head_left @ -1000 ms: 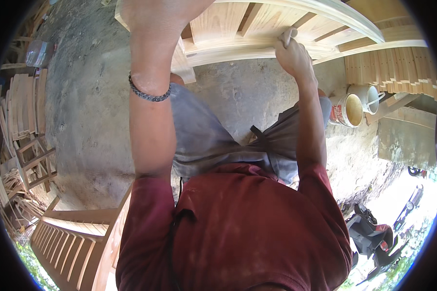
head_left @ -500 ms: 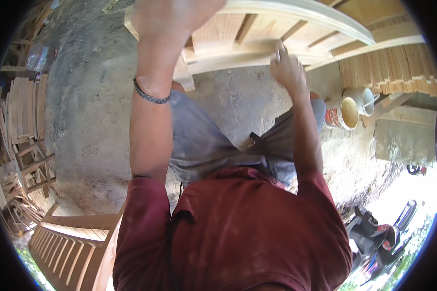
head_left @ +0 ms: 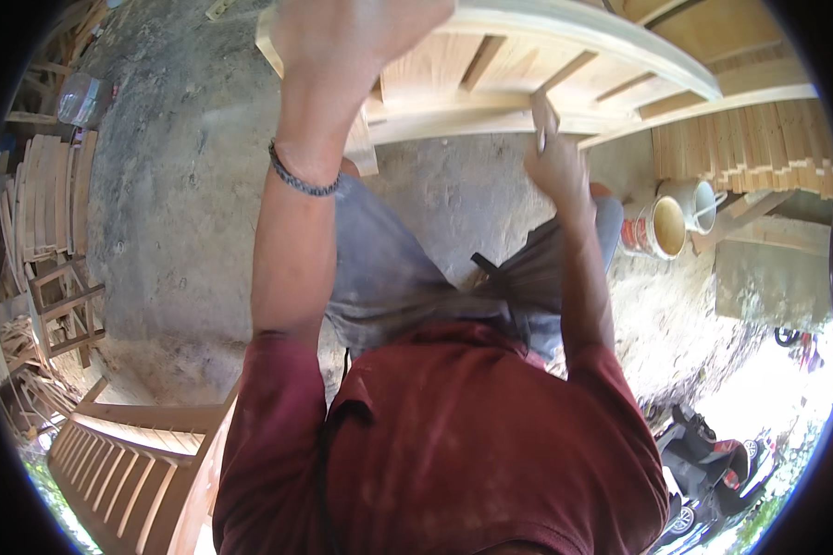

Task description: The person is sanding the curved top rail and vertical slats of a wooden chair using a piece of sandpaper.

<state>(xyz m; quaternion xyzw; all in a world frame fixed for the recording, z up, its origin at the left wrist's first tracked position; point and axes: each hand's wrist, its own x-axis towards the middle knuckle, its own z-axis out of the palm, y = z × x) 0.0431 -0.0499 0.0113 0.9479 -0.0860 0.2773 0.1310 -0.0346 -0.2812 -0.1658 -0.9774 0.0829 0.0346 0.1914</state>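
A pale slatted wooden frame [head_left: 416,129] with a curved top rail stands at the top of the head view, in front of my knees. My left hand [head_left: 361,32] is closed over the left end of its top rail, with its fingertips cut off by the picture's upper edge. Lower down, at the frame's bottom rail, is my right hand [head_left: 557,166]. Its fingers are curled, with one or a thin thing pointing up toward the slats. Blur hides what they hold, if anything.
Two buckets [head_left: 668,228] stand right of my knee, below stacked wooden slats [head_left: 745,139]. Wood strips [head_left: 51,199] and a small frame [head_left: 69,305] lie left. A slatted wooden piece [head_left: 120,472] is behind me at lower left; a motorbike [head_left: 713,462] is at lower right.
My right hand has shifted slightly right and down along the bottom rail. The left hand keeps its place on the top rail, and the whole view has swung a little.
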